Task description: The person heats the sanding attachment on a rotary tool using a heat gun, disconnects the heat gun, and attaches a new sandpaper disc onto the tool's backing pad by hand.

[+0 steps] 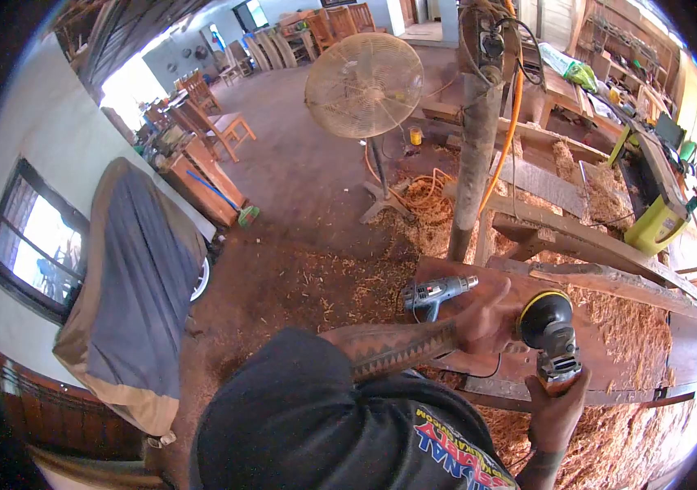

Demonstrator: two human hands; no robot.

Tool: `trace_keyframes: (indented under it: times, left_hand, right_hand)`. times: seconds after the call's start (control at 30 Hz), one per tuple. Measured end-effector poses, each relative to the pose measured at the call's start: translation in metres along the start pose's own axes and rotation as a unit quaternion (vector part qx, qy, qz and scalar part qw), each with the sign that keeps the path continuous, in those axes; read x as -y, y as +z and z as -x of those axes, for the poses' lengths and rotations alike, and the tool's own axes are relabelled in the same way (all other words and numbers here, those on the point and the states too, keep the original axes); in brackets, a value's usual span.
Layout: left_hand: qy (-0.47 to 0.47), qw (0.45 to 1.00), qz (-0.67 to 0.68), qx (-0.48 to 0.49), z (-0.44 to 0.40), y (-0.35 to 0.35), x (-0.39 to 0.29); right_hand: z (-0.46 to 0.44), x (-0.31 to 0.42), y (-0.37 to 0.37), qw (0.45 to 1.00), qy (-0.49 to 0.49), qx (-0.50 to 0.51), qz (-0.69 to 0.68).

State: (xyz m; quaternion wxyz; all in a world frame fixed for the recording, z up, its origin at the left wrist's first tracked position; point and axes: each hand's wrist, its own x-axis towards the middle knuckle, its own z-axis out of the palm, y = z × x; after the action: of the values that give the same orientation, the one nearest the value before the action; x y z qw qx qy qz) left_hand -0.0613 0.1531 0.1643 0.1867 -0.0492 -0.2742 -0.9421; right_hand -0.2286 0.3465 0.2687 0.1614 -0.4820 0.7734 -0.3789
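My right hand (557, 412) is wrapped round the body of an angle grinder (561, 359). A round black backing pad with a yellow rim (546, 320) is fitted to the grinder's head. Beside the pad's left edge is my left hand (483, 322), its thumb stretched out and apart from the fingers. The fingertips are partly hidden near the pad, and I cannot tell whether they touch it. A grey-blue heat gun (438, 294) lies on the reddish-brown wooden surface (438, 269), just beyond my left hand.
A post (479, 155) with an orange cable (514, 114) rises beyond the work surface. A pedestal fan (365, 86) stands further back. Wood shavings (626, 335) cover much of the right side. A covered object (140, 278) and a broom (246, 216) are at left.
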Motion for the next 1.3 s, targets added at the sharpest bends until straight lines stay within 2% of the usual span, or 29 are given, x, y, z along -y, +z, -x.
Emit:
trace_keyframes:
  times: [0.1,0.23,0.3,0.37,0.4,0.43,0.47,0.53,0.57,0.63,0.67,0.7,0.73,0.8,0.87,0.93,0.97,1.0,1.07,1.17,1.3]
  left_hand:
    - [-0.011,0.997,0.008,-0.07,0.011,0.02,-0.001]
    - [-0.026,0.994,-0.001,-0.107,0.019,0.017,0.001]
    - [-0.028,0.993,-0.028,-0.109,0.021,0.001,0.003]
    - [-0.094,0.968,-0.165,-0.167,0.033,-0.016,-0.007]
    - [-0.126,0.945,-0.232,-0.193,0.036,-0.029,-0.013]
    - [-0.086,0.904,-0.383,-0.169,0.041,-0.055,-0.012]
    - [-0.042,0.835,-0.526,-0.159,0.046,-0.081,-0.012]
    - [-0.002,0.82,-0.555,-0.139,0.064,-0.106,-0.002]
    - [0.157,0.683,-0.713,-0.014,0.073,-0.14,-0.002]
    - [0.119,0.671,-0.732,-0.007,0.078,-0.131,-0.015]
    - [-0.067,0.781,-0.61,-0.115,0.075,-0.11,-0.021]
    - [-0.212,0.823,-0.454,-0.27,0.072,-0.087,-0.028]
    - [-0.132,0.798,-0.534,-0.247,0.069,-0.075,-0.027]
    - [-0.133,0.747,-0.605,-0.243,0.065,-0.068,-0.039]
    - [-0.085,0.737,-0.623,-0.247,0.058,-0.071,-0.05]
    - [0.002,0.775,-0.583,-0.245,0.048,-0.066,-0.056]
    - [0.012,0.773,-0.58,-0.256,0.046,-0.06,-0.061]
    - [0.025,0.747,-0.607,-0.27,0.04,-0.047,-0.068]
    - [-0.011,0.78,-0.534,-0.327,0.034,-0.034,-0.081]
    - [0.019,0.817,-0.5,-0.286,0.022,-0.028,-0.083]
    - [0.016,0.818,-0.529,-0.225,0.002,0.01,-0.07]
  right_hand:
    - [-0.004,-0.007,-0.002,1.0,0.011,-0.013,0.02]
    - [-0.011,-0.006,-0.009,0.998,0.055,0.014,0.01]
    - [-0.01,-0.006,-0.009,0.999,0.04,-0.001,0.001]
    - [-0.01,-0.009,-0.009,0.999,0.029,-0.009,-0.015]
    - [-0.011,-0.013,-0.011,0.999,0.025,-0.009,-0.027]
    - [-0.01,-0.015,-0.013,0.999,0.022,-0.01,-0.039]
    - [-0.012,-0.018,-0.011,0.998,0.012,-0.008,-0.065]
    - [-0.013,-0.025,-0.009,0.995,0.018,-0.021,-0.094]
    - [-0.012,-0.028,-0.01,0.994,0.019,-0.013,-0.11]
    - [-0.012,-0.022,-0.016,0.996,0.004,-0.014,-0.091]
    - [-0.013,-0.017,-0.021,0.998,-0.019,-0.014,-0.061]
    - [-0.012,-0.01,-0.027,0.998,0.007,-0.013,-0.068]
    - [-0.014,-0.006,-0.033,0.996,0.024,-0.009,-0.082]
    - [-0.016,-0.011,-0.033,0.995,0.025,-0.013,-0.095]
    - [-0.02,-0.018,-0.029,0.989,0.027,-0.006,-0.145]
    - [-0.024,-0.029,-0.027,0.974,0.04,0.001,-0.223]
    - [-0.024,-0.043,-0.022,0.974,0.035,-0.01,-0.223]
    - [-0.024,-0.043,-0.024,0.974,0.032,-0.013,-0.222]
    - [-0.025,-0.037,-0.028,0.975,0.025,-0.016,-0.222]
    - [-0.026,-0.039,-0.031,0.979,0.017,-0.01,-0.205]
    - [-0.024,-0.036,-0.028,0.975,0.001,-0.01,-0.221]
